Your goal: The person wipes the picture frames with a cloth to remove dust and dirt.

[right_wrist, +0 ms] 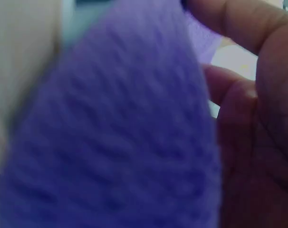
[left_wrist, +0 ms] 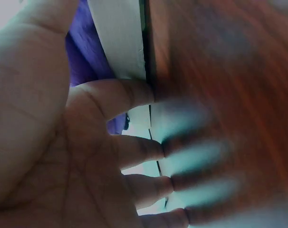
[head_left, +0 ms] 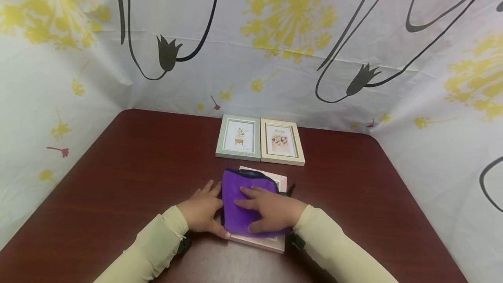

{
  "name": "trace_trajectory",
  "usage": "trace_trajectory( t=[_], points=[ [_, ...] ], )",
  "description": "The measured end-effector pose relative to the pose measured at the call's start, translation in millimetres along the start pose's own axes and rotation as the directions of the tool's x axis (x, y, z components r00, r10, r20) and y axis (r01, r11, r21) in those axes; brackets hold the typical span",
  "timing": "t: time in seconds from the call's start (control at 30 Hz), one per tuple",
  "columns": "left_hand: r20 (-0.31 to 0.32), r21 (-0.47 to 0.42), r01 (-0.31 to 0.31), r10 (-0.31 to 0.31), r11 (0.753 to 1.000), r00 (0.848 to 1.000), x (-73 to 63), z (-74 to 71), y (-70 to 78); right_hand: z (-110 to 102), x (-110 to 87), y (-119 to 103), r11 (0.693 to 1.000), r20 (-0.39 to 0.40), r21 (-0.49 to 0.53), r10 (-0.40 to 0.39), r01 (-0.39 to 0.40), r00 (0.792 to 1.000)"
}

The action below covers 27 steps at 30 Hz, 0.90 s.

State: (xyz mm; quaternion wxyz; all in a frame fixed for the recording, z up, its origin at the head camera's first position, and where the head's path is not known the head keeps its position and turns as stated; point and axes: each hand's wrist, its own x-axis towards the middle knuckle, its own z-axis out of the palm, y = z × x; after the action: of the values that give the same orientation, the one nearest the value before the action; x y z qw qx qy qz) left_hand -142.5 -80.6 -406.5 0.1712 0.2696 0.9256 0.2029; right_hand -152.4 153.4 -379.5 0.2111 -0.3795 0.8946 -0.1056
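Note:
A plush purple cloth (head_left: 233, 189) with dark trim along its far edge lies over a pale pink picture frame (head_left: 257, 241) on the table, hiding most of it. My right hand (head_left: 273, 208) rests on top of the cloth, fingers spread and stretched to the left. Fuzzy purple cloth (right_wrist: 120, 142) fills much of the right wrist view, beside the palm. My left hand (head_left: 202, 211) is at the frame's left side, thumb by the near left corner. In the left wrist view its extended fingers reach across the frame's pale edge (left_wrist: 120, 38) to the tabletop.
Farther back, a pale green picture frame (head_left: 239, 136) and a cream picture frame (head_left: 280, 141) lie side by side. All sit on a dark red-brown table (head_left: 165, 160). A white flower-patterned sheet (head_left: 220, 51) hangs behind the table and along both sides.

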Motion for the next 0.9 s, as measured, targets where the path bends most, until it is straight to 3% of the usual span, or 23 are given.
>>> trace_trajectory(
  t=[0.23, 0.37, 0.53, 0.9],
  points=[
    [-0.001, 0.012, 0.006, -0.006, 1.0, 1.0, -0.6, 2.3, -1.5, 7.3, 0.9, -6.8, 0.999, -0.052, -0.052, 0.01, -0.013, 0.999],
    [0.016, 0.029, 0.012, -0.013, 1.0, 1.0, -0.8, 2.3, -0.5, 12.6, 8.1, -0.7, 0.985, -0.124, -0.13, 0.095, -0.111, 0.988],
    [0.027, 0.042, 0.013, -0.014, 0.999, 1.0, -0.3, 3.8, 3.9, 8.0, 13.6, 7.7, 0.964, -0.136, -0.172, 0.18, -0.202, 0.974],
    [-0.026, 0.061, 0.053, -0.052, 0.997, 0.998, -1.0, 9.0, 10.4, -21.1, 30.8, 19.4, 0.989, -0.042, -0.108, 0.099, -0.103, 0.994]
  ],
)
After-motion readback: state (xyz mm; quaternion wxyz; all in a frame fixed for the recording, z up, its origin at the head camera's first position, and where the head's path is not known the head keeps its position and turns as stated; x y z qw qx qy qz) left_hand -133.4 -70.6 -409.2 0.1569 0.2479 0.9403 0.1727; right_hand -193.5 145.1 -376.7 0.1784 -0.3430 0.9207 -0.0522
